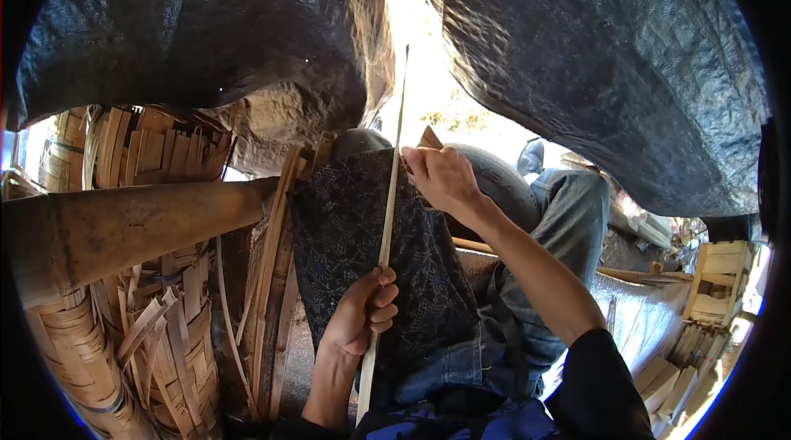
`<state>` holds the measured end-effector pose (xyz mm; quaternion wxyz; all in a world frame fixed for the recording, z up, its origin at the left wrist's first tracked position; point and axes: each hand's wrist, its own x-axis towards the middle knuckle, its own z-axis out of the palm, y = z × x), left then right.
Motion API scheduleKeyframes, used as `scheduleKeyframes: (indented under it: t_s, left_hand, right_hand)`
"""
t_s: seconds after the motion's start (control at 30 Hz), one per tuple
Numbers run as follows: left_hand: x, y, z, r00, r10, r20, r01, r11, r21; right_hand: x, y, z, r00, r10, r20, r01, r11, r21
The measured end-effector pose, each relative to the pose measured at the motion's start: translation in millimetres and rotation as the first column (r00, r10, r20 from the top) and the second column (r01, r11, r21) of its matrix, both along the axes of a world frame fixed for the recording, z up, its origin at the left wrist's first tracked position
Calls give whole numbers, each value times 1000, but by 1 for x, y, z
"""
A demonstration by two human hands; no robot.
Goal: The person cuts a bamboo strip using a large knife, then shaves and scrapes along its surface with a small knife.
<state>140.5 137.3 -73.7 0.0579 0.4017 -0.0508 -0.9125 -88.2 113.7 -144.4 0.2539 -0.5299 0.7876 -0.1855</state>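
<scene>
A long, thin bamboo strip [388,226] runs upright over my lap, from near my waist to a point in the bright gap. My left hand [360,312] is closed around its lower part. Higher up, my right hand [445,178] is closed with the thumb side against the strip's edge. A brown wooden-looking piece [430,138] juts out beyond those fingers; the rest of it is hidden, so I cannot tell its kind. Beneath both hands, a dark patterned cloth [342,209] covers my leg.
A thick bamboo pole [140,226] reaches in from the left beside woven bamboo baskets [78,358]. Dark plastic sheeting [593,61] hangs low overhead on both sides of a bright gap. At the right are a wooden crate [715,279] and split bamboo pieces [671,386].
</scene>
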Motion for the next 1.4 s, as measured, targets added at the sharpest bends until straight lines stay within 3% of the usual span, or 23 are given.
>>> scheduleKeyframes:
  t_s: [0.13,0.27,0.33,0.43,0.57,0.6,0.7,0.73,0.77,0.83,0.9,0.97,1.03,1.07,1.1,1.13,1.17,1.2,1.23,1.27,1.3,1.37,1.4]
  left_hand:
    - [8,-2,-8,978,138,-156,-114,981,155]
    - [6,-2,-7,984,130,-118,-104,973,205]
    - [5,-2,-10,988,72,-137,-46,982,185]
    - [2,-3,1,1000,-24,-2,24,996,84]
    - [9,-4,-6,997,35,-68,-30,997,74]
    - [7,-4,-2,999,5,-35,-2,998,70]
    - [8,-3,0,1000,-8,-16,9,997,76]
    - [9,-2,-1,999,17,-30,-14,994,106]
    - [10,-2,-2,998,37,-47,-30,990,139]
    - [12,-2,-4,997,53,-61,-44,988,146]
    - [15,-3,-10,979,117,-164,-81,974,213]
    - [7,-7,0,988,87,-128,-63,982,178]
    - [9,-8,3,994,75,-83,-62,986,156]
    - [11,-7,-1,985,113,-133,-85,977,197]
    - [11,-8,-5,970,156,-187,-110,966,234]
    - [11,-7,-8,965,184,-186,-137,962,237]
    - [12,-6,-11,958,195,-212,-136,955,264]
    - [13,-4,-12,950,202,-238,-130,948,290]
    - [12,-3,-12,949,217,-228,-145,944,296]
    - [11,-4,-10,964,179,-198,-125,958,257]
    - [8,-4,-8,977,128,-170,-89,972,220]
    - [0,-1,5,993,26,-119,-11,993,119]
    - [-7,2,13,998,-64,12,64,996,-57]
  right_hand:
    - [35,43,37,986,145,78,-130,976,-176]
    - [56,73,42,973,228,29,-228,974,-7]
    - [54,68,34,974,169,-151,-171,985,-1]
    - [38,48,13,976,130,-173,-154,979,-134]
    - [28,31,5,958,235,-164,-263,949,-175]
    - [26,25,-5,977,131,-165,-156,977,-144]
    - [-6,-2,-33,979,131,-155,-147,984,-99]
    - [-15,-13,-32,985,147,-96,-144,989,41]
    - [-25,-20,-51,985,144,-99,-141,989,35]
    - [-48,-34,-101,868,75,-491,-291,877,-381]
    - [-65,-71,-64,964,26,-265,-27,1000,0]
    - [-85,-96,-55,968,-180,-177,215,955,202]
    - [-93,-94,-65,959,-227,-169,223,974,-45]
    - [-77,-80,-30,977,-200,-69,201,979,7]
    - [-64,-62,-5,970,-162,180,146,984,101]
    - [-48,-42,19,964,-113,241,62,976,207]
    - [-36,-17,31,958,5,286,-53,986,161]
    - [-24,7,36,941,160,300,-152,987,-51]
    - [-15,20,57,932,195,304,-224,972,65]
    - [-5,38,56,923,254,289,-209,961,-178]
    - [2,49,57,925,237,295,-193,966,-171]
    - [13,67,65,853,389,349,-269,899,-345]
    - [16,76,71,865,366,344,-247,907,-342]
